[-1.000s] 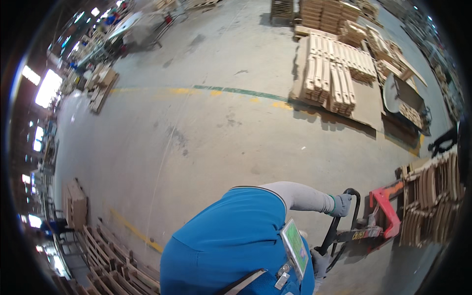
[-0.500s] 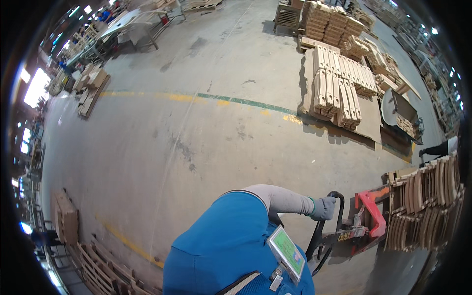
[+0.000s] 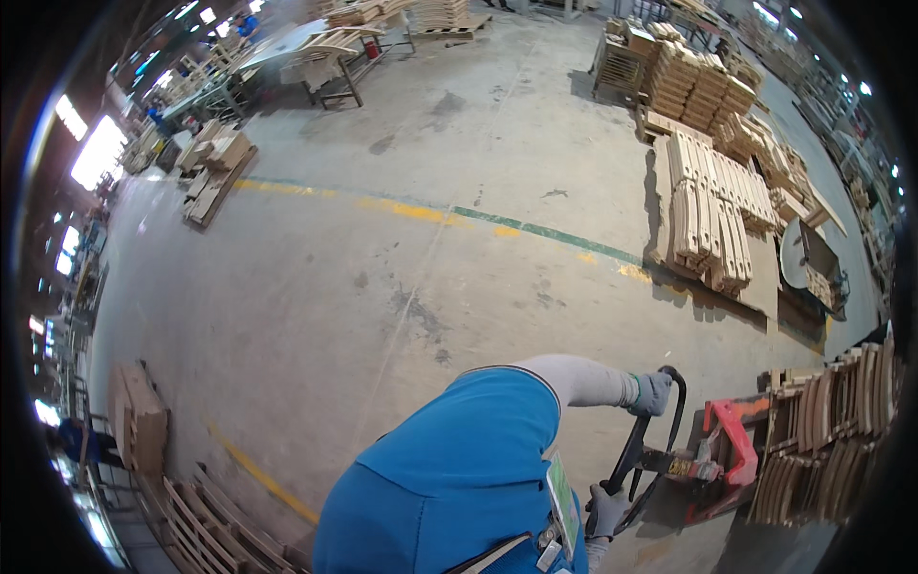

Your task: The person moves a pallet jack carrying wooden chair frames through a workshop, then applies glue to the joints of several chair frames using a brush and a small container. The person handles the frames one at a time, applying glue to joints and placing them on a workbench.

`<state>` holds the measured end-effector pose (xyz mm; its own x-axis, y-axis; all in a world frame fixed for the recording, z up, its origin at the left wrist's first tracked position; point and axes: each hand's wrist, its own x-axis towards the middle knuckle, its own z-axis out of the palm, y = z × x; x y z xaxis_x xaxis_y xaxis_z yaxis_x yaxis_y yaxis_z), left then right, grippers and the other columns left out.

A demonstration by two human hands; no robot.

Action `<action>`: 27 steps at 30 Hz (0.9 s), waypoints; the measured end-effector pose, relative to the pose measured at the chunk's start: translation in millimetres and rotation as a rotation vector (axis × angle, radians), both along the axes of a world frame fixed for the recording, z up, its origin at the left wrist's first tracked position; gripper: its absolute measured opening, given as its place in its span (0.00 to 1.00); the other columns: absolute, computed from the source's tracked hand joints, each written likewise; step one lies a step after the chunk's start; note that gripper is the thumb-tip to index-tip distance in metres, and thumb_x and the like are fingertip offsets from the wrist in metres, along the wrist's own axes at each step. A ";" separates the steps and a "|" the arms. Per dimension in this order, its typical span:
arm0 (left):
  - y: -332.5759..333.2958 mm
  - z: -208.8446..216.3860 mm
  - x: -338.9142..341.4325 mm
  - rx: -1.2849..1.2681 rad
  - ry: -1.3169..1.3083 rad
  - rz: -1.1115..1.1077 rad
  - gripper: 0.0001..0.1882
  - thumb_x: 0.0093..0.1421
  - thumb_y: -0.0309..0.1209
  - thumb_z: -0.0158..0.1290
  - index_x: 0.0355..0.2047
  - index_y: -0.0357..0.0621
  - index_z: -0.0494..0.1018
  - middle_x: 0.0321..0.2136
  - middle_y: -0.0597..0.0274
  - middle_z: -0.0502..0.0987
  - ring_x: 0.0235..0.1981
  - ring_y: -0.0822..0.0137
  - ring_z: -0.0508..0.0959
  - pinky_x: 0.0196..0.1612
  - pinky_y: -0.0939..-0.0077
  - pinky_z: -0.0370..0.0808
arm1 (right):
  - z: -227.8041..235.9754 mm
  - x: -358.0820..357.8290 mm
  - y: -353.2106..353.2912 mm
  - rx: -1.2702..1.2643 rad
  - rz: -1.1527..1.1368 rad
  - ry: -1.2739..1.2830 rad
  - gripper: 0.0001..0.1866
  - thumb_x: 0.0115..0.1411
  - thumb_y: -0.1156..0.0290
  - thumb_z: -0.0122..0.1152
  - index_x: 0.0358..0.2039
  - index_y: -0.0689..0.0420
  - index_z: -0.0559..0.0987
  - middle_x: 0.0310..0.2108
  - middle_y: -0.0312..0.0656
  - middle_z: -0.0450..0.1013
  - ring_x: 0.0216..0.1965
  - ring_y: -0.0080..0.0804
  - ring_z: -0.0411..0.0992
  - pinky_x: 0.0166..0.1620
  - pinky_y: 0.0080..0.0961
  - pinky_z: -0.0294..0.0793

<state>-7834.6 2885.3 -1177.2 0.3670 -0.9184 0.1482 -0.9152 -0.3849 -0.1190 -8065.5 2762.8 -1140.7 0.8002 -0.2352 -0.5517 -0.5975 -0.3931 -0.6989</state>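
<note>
My left hand [image 3: 653,394], in a grey knit glove with the arm in a pale sleeve, is wrapped round the upper part of a black pallet jack handle [image 3: 679,411]. Lower down, my right hand [image 3: 605,512] in a similar glove closes on the opposite side of the loop, partly hidden by my body. Beyond the handle stands the red pallet jack frame [image 3: 741,445]. Just behind it are stacked curved wooden pieces [image 3: 827,430], in an upper and a lower tier. A badge in a clear holder [image 3: 562,497] hangs at my blue shirt.
Flat wooden parts [image 3: 708,206] lie stacked on cardboard to the far right, beside a tilted metal bin [image 3: 808,263]. Wooden pallets [image 3: 220,521] and a brown box [image 3: 139,421] are at lower left. Loaded boards [image 3: 218,167] and a worktable [image 3: 320,57] stand farther off.
My view has shifted, so the floor and stacks sit lower and farther right. My right hand has come into view on the handle. My left hand keeps its grip.
</note>
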 end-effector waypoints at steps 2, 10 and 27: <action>49.7 4.6 19.9 -0.136 -0.034 0.000 0.03 0.33 0.33 0.55 0.09 0.53 0.71 0.12 0.65 0.71 0.18 0.63 0.72 0.31 0.65 0.63 | -2.5 18.7 34.6 -0.026 0.033 -0.018 0.12 0.46 0.72 0.59 0.32 0.62 0.72 0.16 0.37 0.67 0.11 0.23 0.65 0.15 0.20 0.65; 274.7 6.4 49.5 -0.194 0.248 0.005 0.02 0.43 0.30 0.50 0.16 0.52 0.69 0.17 0.64 0.71 0.26 0.62 0.74 0.41 0.64 0.63 | 1.5 61.4 228.8 -0.187 0.171 0.095 0.18 0.45 0.61 0.59 0.31 0.62 0.75 0.21 0.49 0.73 0.24 0.41 0.75 0.29 0.32 0.72; 548.2 -43.1 54.2 -0.209 0.183 -0.097 0.04 0.41 0.28 0.51 0.21 0.51 0.71 0.21 0.61 0.72 0.29 0.58 0.73 0.44 0.61 0.63 | -37.9 45.8 524.0 -0.623 0.117 0.168 0.15 0.48 0.61 0.53 0.36 0.53 0.74 0.31 0.48 0.75 0.37 0.46 0.75 0.39 0.42 0.72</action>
<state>-7780.4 3433.5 -1220.3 0.3171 -0.9069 0.2776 -0.9479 -0.2935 0.1242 -8019.7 3286.8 -1178.6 0.7546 -0.4678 -0.4602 -0.6075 -0.7631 -0.2204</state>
